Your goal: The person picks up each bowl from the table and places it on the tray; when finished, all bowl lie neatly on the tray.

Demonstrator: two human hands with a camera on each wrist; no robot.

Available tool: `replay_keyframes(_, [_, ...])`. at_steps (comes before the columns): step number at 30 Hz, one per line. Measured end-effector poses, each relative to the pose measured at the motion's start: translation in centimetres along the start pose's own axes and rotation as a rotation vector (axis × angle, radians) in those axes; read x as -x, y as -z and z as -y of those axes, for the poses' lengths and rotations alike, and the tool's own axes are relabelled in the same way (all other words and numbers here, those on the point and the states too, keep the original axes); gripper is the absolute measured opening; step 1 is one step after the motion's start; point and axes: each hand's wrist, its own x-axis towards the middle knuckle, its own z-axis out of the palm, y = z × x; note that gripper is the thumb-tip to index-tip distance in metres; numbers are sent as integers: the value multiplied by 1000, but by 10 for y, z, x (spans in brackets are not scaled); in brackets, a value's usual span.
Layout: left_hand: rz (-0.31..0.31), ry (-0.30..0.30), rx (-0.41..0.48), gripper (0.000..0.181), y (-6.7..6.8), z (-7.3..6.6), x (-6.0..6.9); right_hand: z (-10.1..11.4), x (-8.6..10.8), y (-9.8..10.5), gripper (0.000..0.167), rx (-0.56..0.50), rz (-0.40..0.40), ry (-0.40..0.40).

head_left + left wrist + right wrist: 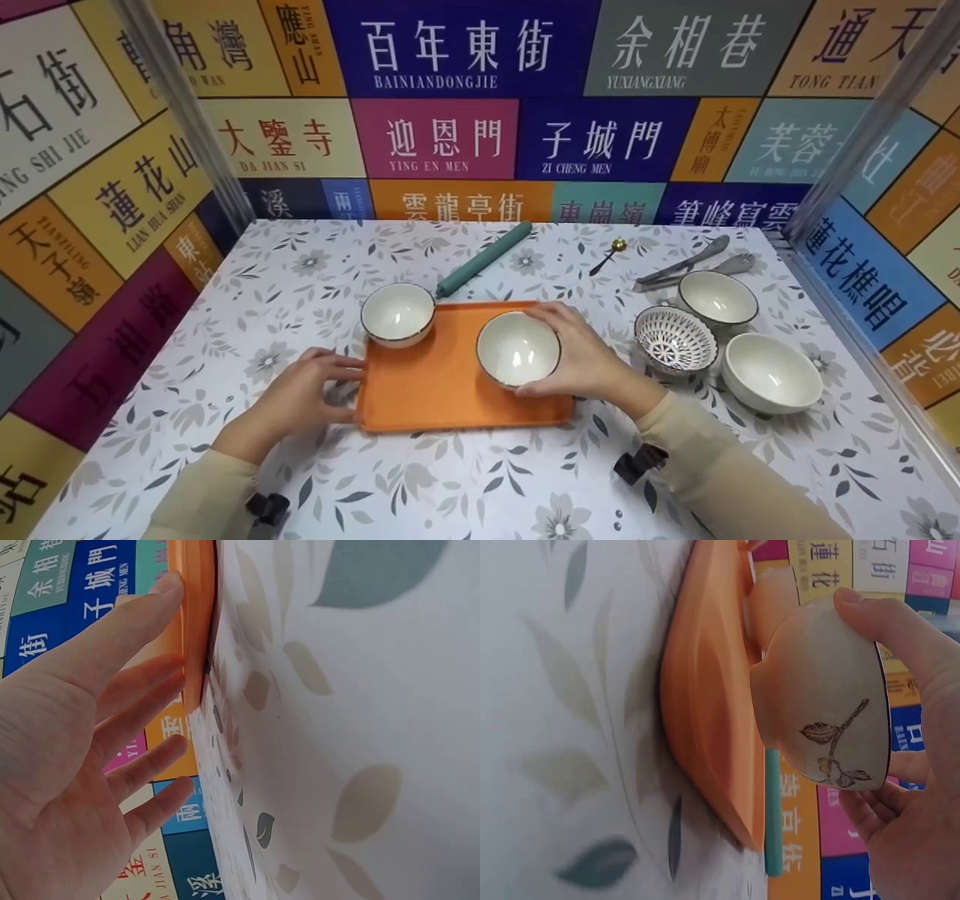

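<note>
Right hand [583, 354], fingers [553, 315] round a pale bowl [517, 349], orange tray [427, 397] beneath, left hand [300, 394] at the tray's left edge

Orange tray [427, 390], sprig-patterned white bowl [821, 697]

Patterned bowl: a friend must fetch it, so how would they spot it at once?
On the flowered table, look right of the orange tray in the head view. Of three bowls there, the patterned bowl stands nearest the tray. Dark marks and a star-like centre cover its inside; the two bowls beside it are plain inside.
</note>
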Motion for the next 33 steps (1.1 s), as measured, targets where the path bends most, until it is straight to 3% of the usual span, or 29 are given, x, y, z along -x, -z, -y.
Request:
replay_keyframes(6, [-6,-17,-23,61,0,1,0,14,-2,-21,115,-54,30,62])
replay_keyframes(20, [-11,-7,34,62,-3,4,2,51,-10,-65,113,-101,127,76])
replay_keyframes(33, [-42,-72,17,59,-4,5,-1,74,-29,-97,115,-113,153,121])
